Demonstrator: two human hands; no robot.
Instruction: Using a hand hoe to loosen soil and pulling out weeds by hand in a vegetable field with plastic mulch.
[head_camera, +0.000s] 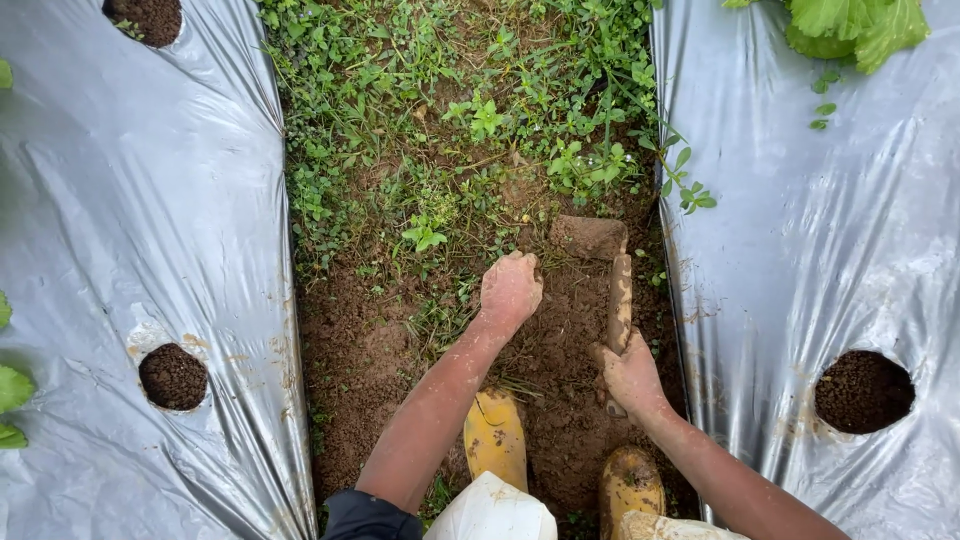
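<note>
at the far left of the frame a sheet of grey plastic (140, 250) covers a raised bed, with a round hole of dark soil (173, 376) cut in it at lower left. right of it runs a furrow of brown soil (360, 370), thick with green weeds (440, 120) in the upper middle. the left hand (510, 290), muddy, sits in the centre with its fingers curled down into the soil and weeds, closed on a small clump. just right of it lies a small hoe (600, 260), its soil-caked blade in the earth above and beside that hand. the right hand (630, 375) is wrapped shut round the hoe's handle, lower right of centre. two yellow boots (495, 435) stand below the hands. another grey sheet (820, 260) fills the right side.
</note>
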